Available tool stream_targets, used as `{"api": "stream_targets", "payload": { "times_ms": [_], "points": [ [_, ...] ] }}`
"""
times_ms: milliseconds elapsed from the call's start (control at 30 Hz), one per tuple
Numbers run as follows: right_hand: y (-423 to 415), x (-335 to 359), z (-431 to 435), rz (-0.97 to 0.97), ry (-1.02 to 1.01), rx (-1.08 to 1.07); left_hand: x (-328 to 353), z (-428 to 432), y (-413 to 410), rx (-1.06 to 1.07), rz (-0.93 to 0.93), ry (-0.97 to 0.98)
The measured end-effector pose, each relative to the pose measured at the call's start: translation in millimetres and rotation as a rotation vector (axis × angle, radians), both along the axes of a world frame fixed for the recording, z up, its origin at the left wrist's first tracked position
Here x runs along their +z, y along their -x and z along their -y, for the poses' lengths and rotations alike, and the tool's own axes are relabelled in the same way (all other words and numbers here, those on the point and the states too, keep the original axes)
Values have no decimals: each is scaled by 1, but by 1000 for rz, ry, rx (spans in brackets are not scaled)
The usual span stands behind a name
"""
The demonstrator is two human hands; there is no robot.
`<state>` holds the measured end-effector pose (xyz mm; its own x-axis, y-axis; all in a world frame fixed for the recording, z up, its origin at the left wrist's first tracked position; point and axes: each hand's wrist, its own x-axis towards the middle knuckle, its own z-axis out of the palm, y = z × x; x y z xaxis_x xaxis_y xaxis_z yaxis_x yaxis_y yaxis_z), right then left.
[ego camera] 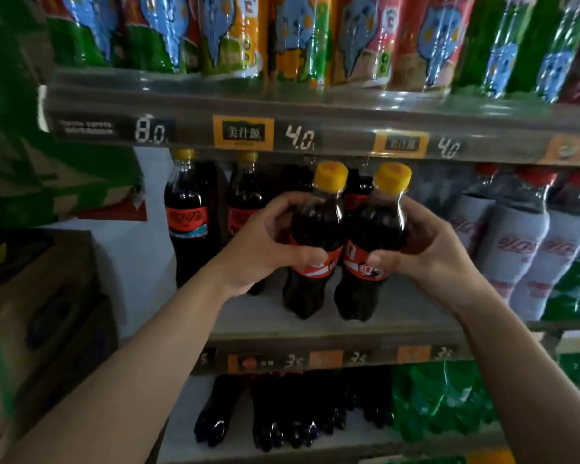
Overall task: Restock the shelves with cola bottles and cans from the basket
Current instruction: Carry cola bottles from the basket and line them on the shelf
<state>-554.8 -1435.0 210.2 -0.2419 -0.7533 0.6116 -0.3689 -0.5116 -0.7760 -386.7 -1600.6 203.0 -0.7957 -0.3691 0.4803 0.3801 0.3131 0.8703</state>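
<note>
Head view, left hand (265,244) grips left bottle (318,222), right hand (427,251) grips right bottle (377,227)

The left hand (258,252) and right hand (429,252) hide much of the labels on the two held cola bottles (317,222). Juice bottles (235,31) are cut off by the upper edge; the lower price tags (325,360) blur unreadably.

- Left hand (265,244): bare; thumbnail looks trimmed short, though blur leaves that unsure.
- Right hand (427,251): bare.
- Forearms (148,356): bare, slim, unsleeved to the frame's edge.
</note>
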Motion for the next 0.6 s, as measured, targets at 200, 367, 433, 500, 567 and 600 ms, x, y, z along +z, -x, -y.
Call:
{"api": "stream_targets", "payload": {
  "times_ms": [200, 367, 433, 500, 567, 600],
  "points": [
    [33, -6, 20, 14, -42, -12, -12, 21, 23, 97, -15, -108],
    [56, -12, 37, 73, -67, -13, -15, 27, 37, 152, -33, -164],
    [62, -13, 43, 67, -97, -21, -15, 23, 42, 205, -15, -103],
    [69, -13, 48, 29, -131, -32, -19, 22, 46, 262, -18, -54],
    [72, -15, 50, 24, -148, -33, -25, 21, 48, 312, -45, -48],
    [72, -17, 51, 27, -152, -36, -28, 20, 49, 337, -55, -47]
  ]
}}
